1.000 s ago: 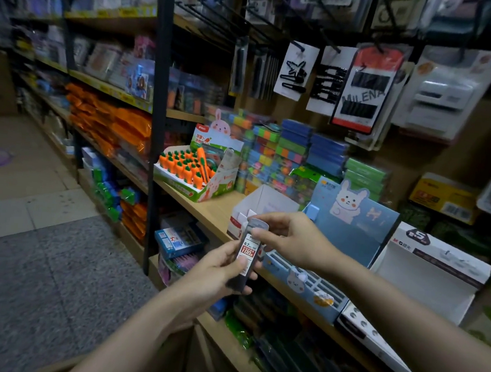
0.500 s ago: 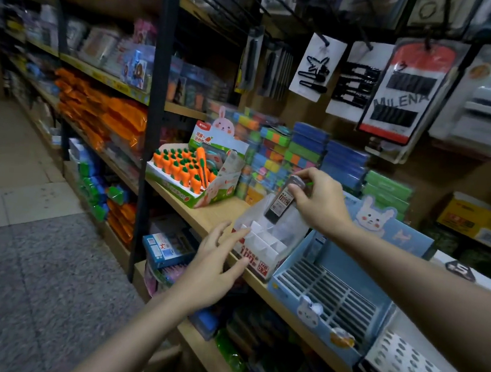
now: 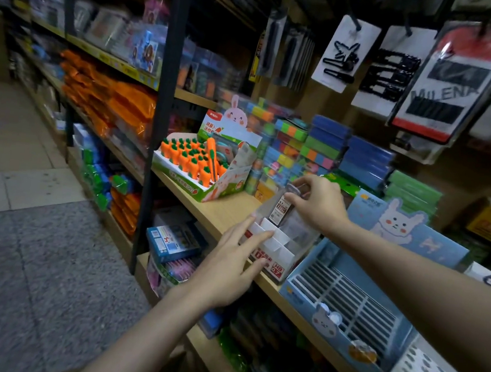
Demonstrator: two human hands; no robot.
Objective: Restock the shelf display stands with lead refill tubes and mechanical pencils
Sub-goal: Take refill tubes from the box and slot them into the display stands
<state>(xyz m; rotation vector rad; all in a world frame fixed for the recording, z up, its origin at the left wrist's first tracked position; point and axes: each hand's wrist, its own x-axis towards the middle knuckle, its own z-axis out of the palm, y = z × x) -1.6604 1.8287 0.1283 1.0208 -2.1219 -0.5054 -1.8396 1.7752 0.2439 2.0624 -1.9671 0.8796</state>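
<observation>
Right hand (image 3: 318, 205) fingers grip lead refill tube (image 3: 281, 208) above white divided stand (image 3: 274, 247); left hand (image 3: 231, 267), fingers open, steadies it; tilted tube may catch a divider

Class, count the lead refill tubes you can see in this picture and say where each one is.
1: a lead refill tube held by the right hand, its lower end entering the white divided display stand. Others may sit hidden behind its dividers.

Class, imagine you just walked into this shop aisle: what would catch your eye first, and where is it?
Bright orange carrot-shaped items stand in a rabbit-topped box at the shelf's left. Beside it, the right hand lowers a lead refill tube into a white divided stand, which the left hand touches.
</observation>
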